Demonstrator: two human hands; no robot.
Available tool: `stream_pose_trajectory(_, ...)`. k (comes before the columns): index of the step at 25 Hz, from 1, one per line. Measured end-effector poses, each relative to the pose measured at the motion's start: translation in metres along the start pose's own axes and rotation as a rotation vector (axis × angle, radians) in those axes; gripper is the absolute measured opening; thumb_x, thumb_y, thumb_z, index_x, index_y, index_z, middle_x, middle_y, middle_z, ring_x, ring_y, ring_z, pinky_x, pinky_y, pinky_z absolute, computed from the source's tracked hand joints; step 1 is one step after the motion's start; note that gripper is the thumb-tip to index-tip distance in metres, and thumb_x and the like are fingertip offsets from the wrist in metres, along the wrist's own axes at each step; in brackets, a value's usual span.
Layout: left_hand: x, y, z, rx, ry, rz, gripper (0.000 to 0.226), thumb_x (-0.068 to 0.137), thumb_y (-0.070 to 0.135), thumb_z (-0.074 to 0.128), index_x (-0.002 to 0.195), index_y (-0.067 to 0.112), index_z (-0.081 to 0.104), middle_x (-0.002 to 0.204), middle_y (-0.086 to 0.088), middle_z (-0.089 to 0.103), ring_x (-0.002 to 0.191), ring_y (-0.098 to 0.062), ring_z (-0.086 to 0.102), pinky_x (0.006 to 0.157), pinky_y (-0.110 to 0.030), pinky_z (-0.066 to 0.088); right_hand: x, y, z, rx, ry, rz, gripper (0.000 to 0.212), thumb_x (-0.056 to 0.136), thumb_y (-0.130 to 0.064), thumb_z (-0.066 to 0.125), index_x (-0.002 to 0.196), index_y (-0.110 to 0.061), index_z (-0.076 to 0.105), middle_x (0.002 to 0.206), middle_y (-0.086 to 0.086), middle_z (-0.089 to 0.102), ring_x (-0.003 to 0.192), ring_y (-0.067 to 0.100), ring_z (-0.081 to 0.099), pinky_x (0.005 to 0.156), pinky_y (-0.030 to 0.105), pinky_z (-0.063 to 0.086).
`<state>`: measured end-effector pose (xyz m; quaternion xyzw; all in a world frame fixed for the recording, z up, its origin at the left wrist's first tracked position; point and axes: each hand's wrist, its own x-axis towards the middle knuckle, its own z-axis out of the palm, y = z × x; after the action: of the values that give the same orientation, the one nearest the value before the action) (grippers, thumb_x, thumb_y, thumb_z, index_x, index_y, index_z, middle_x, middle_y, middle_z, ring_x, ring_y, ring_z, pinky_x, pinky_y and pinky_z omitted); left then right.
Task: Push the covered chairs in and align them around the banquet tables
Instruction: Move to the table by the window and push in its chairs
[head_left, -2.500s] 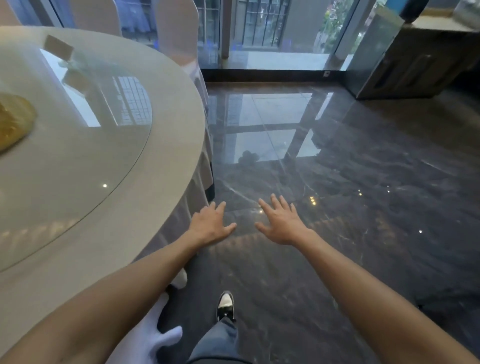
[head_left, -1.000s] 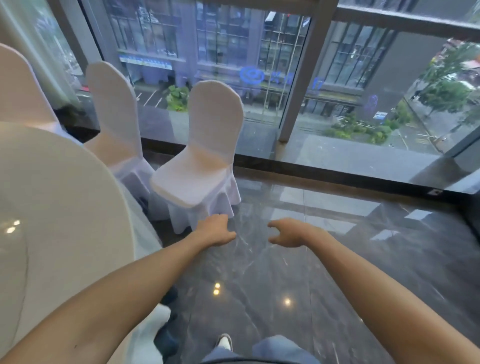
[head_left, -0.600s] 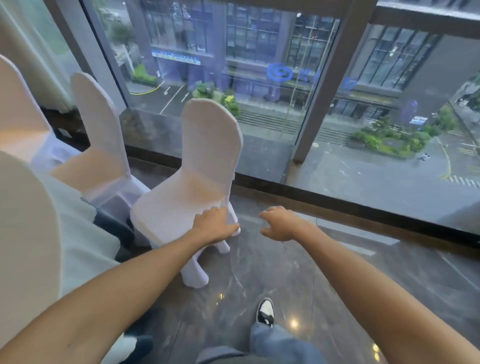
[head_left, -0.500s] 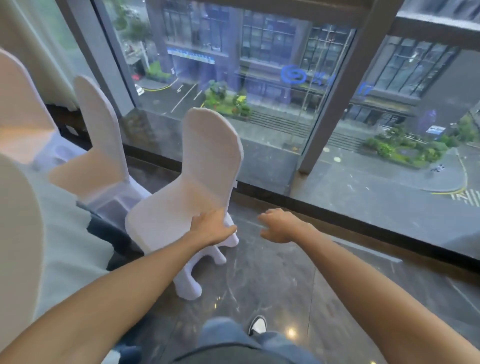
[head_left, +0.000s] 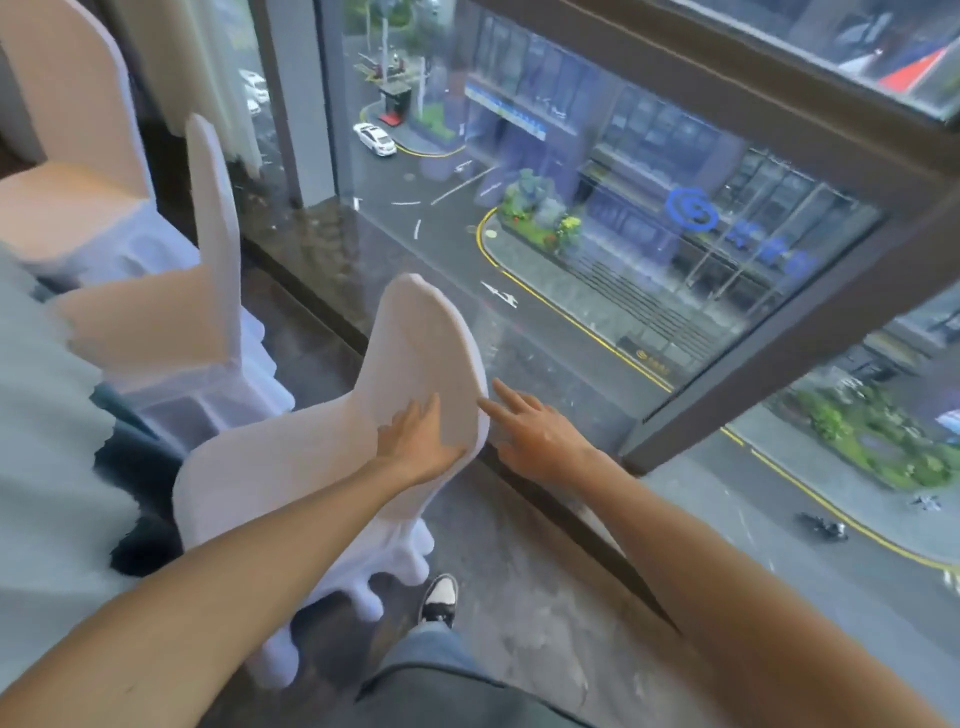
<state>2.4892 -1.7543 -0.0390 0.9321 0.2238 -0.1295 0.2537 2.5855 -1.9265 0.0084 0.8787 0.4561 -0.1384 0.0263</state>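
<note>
The nearest white-covered chair (head_left: 415, 343) stands in front of me with its seat turned toward the table at the left. My left hand (head_left: 421, 441) lies flat on the front of its backrest, fingers spread, thumb at the backrest's right edge. Just right of that edge hovers my right hand (head_left: 535, 431), fingers apart, holding nothing; whether it touches the chair is unclear. Two more covered chairs (head_left: 208, 249) (head_left: 67, 104) stand in a row behind it. The banquet table's pale cloth (head_left: 47, 467) fills the left edge.
A floor-to-ceiling window (head_left: 597, 218) with a dark frame runs close behind the chairs, above a low dark sill (head_left: 571, 525). A curtain (head_left: 197, 67) hangs at the upper left. Dark marble floor (head_left: 498, 613) lies between chair and window, with my shoe (head_left: 439, 597) on it.
I have stepped closer and turned right. My left hand went from loosely curled over the seat to flat on the backrest; my right hand uncurled and reached the backrest's edge.
</note>
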Motion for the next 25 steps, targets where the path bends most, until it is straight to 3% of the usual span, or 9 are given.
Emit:
stream_pose_trajectory(4,0.072,0.01,-0.026,-0.019,0.053,-0.1,0.083,0.081,0.07,0.05,0.147,0.021,0.034,0.147,-0.009,0.045,0.134,-0.034,0.043,0.109,-0.053,0.033,0.095,0.044,-0.041,-0.041,0.019,-0.171,0.073,0.092,-0.017,0.055,0.155,-0.022,0.019,0.164,0.01,0.013,0.145,0.032,0.025,0.111,0.044,0.034)
stream_pose_trajectory(9,0.121,0.01,-0.052,0.068,0.04,-0.308,0.083,0.082,0.079,0.042,0.147,0.027,0.036,0.152,-0.004,0.042,0.145,-0.034,0.028,0.114,-0.066,0.007,0.198,0.073,-0.062,-0.075,0.016,-0.441,0.074,0.088,-0.004,0.06,0.153,-0.014,0.026,0.161,0.013,0.02,0.142,0.034,0.027,0.103,0.044,0.043)
stream_pose_trajectory(12,0.146,0.017,-0.052,-0.086,0.043,-0.394,0.093,0.077,0.082,0.047,0.15,0.027,0.033,0.15,-0.004,0.045,0.14,-0.032,0.038,0.114,-0.059,0.021,0.262,0.089,-0.051,-0.197,0.006,-0.612,0.072,0.088,-0.014,0.067,0.15,-0.016,0.032,0.159,0.015,0.024,0.143,0.037,0.025,0.107,0.05,0.038)
stream_pose_trajectory(15,0.171,0.029,-0.047,-0.407,0.004,-0.482,0.091,0.077,0.072,0.058,0.152,0.027,0.032,0.148,-0.004,0.048,0.128,-0.03,0.051,0.107,-0.048,0.041,0.318,0.097,-0.044,-0.344,-0.017,-0.849,0.055,0.083,-0.013,0.065,0.135,-0.013,0.049,0.147,0.019,0.039,0.14,0.04,0.03,0.104,0.053,0.036)
stream_pose_trajectory(18,0.18,0.045,-0.039,-0.548,-0.018,-0.569,0.085,0.076,0.065,0.058,0.148,0.028,0.033,0.144,-0.003,0.05,0.122,-0.027,0.053,0.105,-0.048,0.044,0.348,0.097,-0.036,-0.427,-0.036,-1.027,0.051,0.073,-0.016,0.073,0.121,-0.013,0.055,0.133,0.017,0.046,0.131,0.039,0.036,0.103,0.051,0.037)
stream_pose_trajectory(20,0.183,0.058,-0.036,-0.615,0.005,-0.672,0.1,0.066,0.073,0.059,0.15,0.027,0.03,0.144,-0.002,0.049,0.123,-0.029,0.052,0.103,-0.048,0.044,0.366,0.094,-0.033,-0.454,-0.05,-1.14,0.046,0.073,-0.015,0.073,0.116,-0.011,0.057,0.127,0.015,0.05,0.13,0.039,0.037,0.108,0.053,0.032)
stream_pose_trajectory(22,0.187,0.075,-0.026,-0.623,0.052,-0.739,0.101,0.061,0.066,0.069,0.145,0.023,0.033,0.134,-0.004,0.057,0.112,-0.028,0.058,0.087,-0.04,0.049,0.378,0.089,-0.03,-0.446,-0.094,-1.221,0.04,0.077,-0.017,0.071,0.114,-0.009,0.06,0.12,0.014,0.057,0.13,0.041,0.039,0.11,0.053,0.026)
stream_pose_trajectory(23,0.191,0.082,-0.02,-0.613,0.071,-0.784,0.091,0.064,0.056,0.073,0.138,0.02,0.036,0.125,-0.006,0.061,0.103,-0.028,0.061,0.077,-0.036,0.048,0.382,0.087,-0.029,-0.448,-0.105,-1.271,0.039,0.077,-0.019,0.072,0.113,-0.01,0.062,0.117,0.012,0.06,0.127,0.04,0.041,0.109,0.052,0.024)
stream_pose_trajectory(25,0.198,0.092,-0.013,-0.602,0.132,-0.866,0.073,0.072,0.036,0.074,0.134,0.019,0.038,0.117,-0.01,0.063,0.097,-0.031,0.064,0.069,-0.035,0.046,0.393,0.086,-0.025,-0.416,-0.108,-1.38,0.038,0.073,-0.018,0.073,0.109,-0.011,0.064,0.109,0.008,0.064,0.118,0.038,0.048,0.103,0.05,0.023)
